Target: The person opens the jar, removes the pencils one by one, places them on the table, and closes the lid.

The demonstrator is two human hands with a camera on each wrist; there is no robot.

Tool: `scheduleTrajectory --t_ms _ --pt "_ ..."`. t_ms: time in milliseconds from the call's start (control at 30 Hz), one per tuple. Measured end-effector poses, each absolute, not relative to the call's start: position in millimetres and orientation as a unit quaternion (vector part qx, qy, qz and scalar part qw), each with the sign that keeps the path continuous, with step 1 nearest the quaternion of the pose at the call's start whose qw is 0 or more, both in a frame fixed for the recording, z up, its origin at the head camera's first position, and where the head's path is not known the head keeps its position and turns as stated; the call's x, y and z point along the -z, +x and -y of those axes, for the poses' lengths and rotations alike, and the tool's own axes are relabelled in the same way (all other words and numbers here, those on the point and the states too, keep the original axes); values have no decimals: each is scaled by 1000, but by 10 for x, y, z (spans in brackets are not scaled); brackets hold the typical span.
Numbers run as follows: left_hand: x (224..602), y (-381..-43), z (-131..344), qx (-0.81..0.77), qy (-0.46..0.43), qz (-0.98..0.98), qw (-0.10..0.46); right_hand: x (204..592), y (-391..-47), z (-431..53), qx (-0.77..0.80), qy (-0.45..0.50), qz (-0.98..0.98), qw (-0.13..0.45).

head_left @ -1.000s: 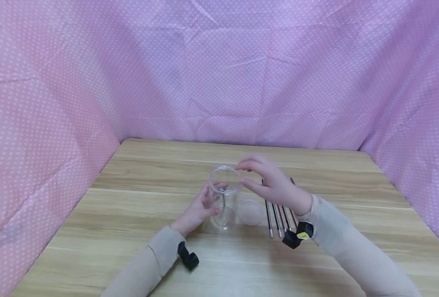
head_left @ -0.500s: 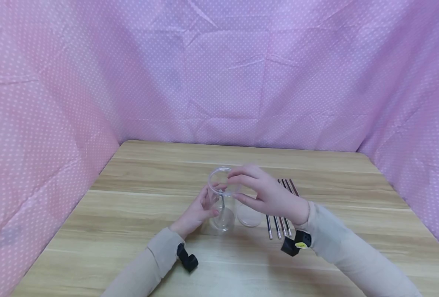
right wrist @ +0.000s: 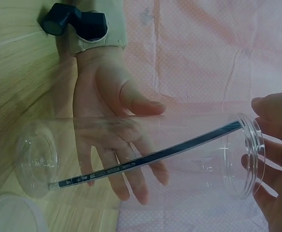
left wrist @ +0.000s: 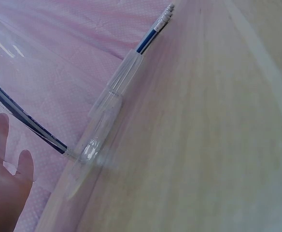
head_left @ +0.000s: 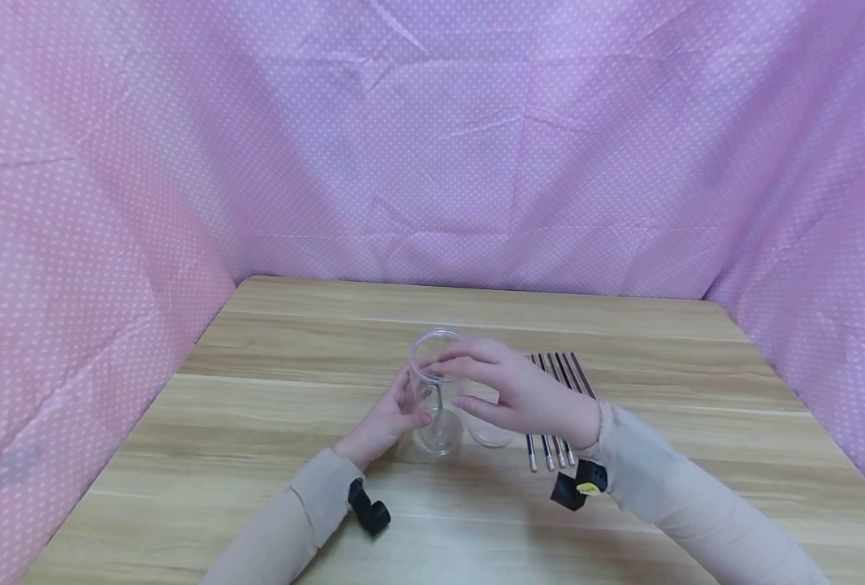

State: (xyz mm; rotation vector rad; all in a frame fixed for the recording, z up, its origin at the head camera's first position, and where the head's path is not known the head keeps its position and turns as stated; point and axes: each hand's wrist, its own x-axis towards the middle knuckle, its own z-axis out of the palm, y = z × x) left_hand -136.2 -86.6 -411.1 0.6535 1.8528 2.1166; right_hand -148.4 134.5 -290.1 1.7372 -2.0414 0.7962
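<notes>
My left hand (head_left: 382, 421) grips a tall clear plastic jar (head_left: 450, 416) around its side, keeping it upright near the table's middle. Inside the jar a dark pencil (right wrist: 150, 157) leans diagonally, its eraser end at the bottom and its other end close to the rim. My right hand (head_left: 516, 390) is at the jar's mouth, its relaxed fingertips over the opening close to the pencil's top end. In the right wrist view its thumb and fingers are spread at either side of the rim, and nothing is pinched between them.
A round clear lid (head_left: 494, 436) lies just right of the jar, partly hidden under my right hand. Beyond it, several pencils (head_left: 547, 451) lie side by side on the wooden table (head_left: 293, 349). Pink dotted cloth (head_left: 447, 162) hangs around the back and sides.
My right hand has moved left and slightly down, from beside the rim to over the jar's mouth. The left hand and the jar have hardly moved.
</notes>
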Motion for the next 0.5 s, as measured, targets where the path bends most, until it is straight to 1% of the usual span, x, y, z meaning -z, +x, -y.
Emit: scheduleTrajectory --t_ms 233,500 --pt "4135 -1375 868 -731 237 -629 121 2915 -1475 -1337 -272 621 713 178" --pt "4122 -1369 861 -732 230 -630 120 2924 -1475 -1333 -267 614 723 170"
